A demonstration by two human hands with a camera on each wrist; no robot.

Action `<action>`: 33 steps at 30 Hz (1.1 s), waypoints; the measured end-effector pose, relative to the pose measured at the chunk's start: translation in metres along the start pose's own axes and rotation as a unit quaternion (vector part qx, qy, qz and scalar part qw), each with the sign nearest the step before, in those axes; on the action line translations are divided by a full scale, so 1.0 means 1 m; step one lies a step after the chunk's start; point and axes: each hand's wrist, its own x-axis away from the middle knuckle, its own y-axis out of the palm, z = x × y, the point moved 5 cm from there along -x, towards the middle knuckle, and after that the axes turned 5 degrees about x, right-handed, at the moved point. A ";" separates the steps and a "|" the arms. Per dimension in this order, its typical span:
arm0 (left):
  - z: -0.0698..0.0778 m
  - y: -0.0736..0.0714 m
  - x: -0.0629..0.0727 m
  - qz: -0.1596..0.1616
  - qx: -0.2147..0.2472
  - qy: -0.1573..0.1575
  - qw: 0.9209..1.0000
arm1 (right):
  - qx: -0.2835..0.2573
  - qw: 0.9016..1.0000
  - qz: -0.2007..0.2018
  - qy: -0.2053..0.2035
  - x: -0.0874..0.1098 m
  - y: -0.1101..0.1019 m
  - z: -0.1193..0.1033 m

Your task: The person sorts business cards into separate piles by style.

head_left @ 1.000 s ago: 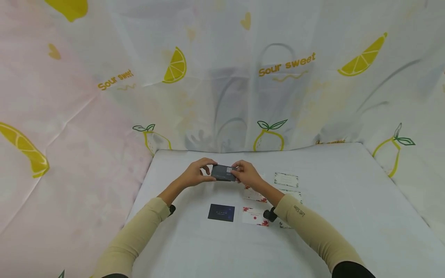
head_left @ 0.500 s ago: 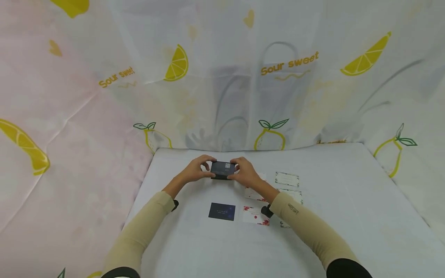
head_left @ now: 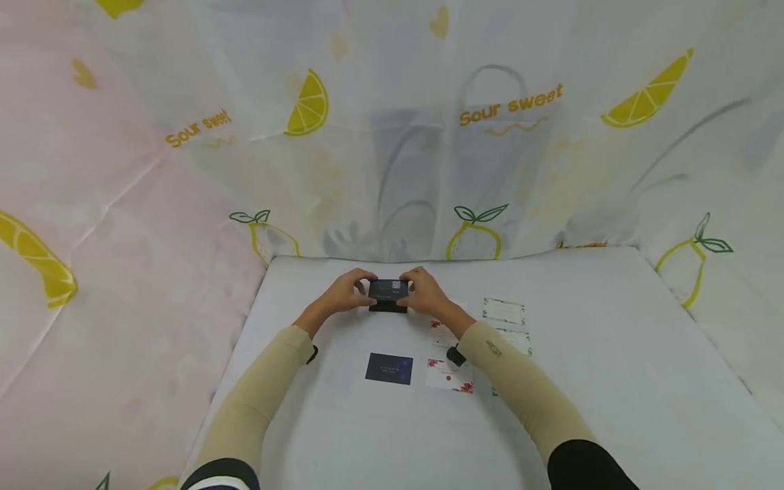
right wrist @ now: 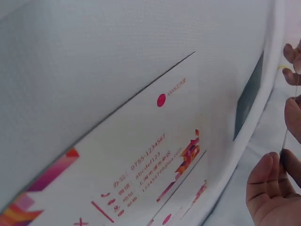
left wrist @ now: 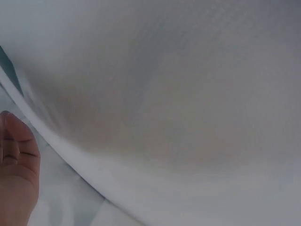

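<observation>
Tilting less now; dark held card (head_left: 384, 290)

In the head view, the print on the dark card (head_left: 387, 290) between the left hand (head_left: 348, 290) and the right hand (head_left: 425, 294) is too small to read, and whether the black strip (head_left: 388, 308) below it is another card cannot be told. The right sleeve (head_left: 514, 381) hides nearly all of one leaf-bordered card (head_left: 495, 393), and runs off the bottom edge. The left wrist view cuts off the left hand at its left edge and blurs the table (left wrist: 164, 108), while the right wrist view crops the fingers (right wrist: 263, 181) at right and a red-printed card (right wrist: 136, 141) at lower left.
</observation>
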 end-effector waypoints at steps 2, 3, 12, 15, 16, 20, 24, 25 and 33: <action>-0.003 0.002 -0.003 -0.004 0.001 -0.014 1.000 | 0.006 1.000 -0.005 0.007 -0.003 0.003 0.002; -0.005 0.003 -0.004 -0.007 0.002 -0.021 1.000 | 0.010 1.000 -0.006 0.008 -0.004 0.004 0.003; -0.015 0.015 -0.007 -0.033 -0.017 -0.059 0.998 | 0.021 0.999 -0.021 0.016 -0.009 0.020 0.013; -0.016 0.017 -0.008 -0.038 -0.030 -0.060 0.997 | 0.024 0.999 -0.020 0.011 -0.010 0.025 0.016; -0.016 0.017 -0.008 -0.040 -0.035 -0.059 0.997 | 0.027 0.999 -0.022 0.010 -0.011 0.027 0.016; -0.015 0.017 -0.010 -0.049 -0.049 -0.052 0.996 | 0.036 0.999 -0.024 0.009 -0.012 0.030 0.018; -0.012 0.018 -0.011 -0.056 -0.052 -0.053 0.996 | 0.039 0.999 -0.031 0.020 -0.012 0.030 0.019; -0.012 0.018 -0.011 -0.057 -0.052 -0.052 0.996 | 0.039 0.998 -0.032 0.023 -0.012 0.031 0.020; -0.009 0.018 -0.011 -0.062 -0.058 -0.055 0.995 | 0.045 0.998 -0.034 0.028 -0.009 0.032 0.017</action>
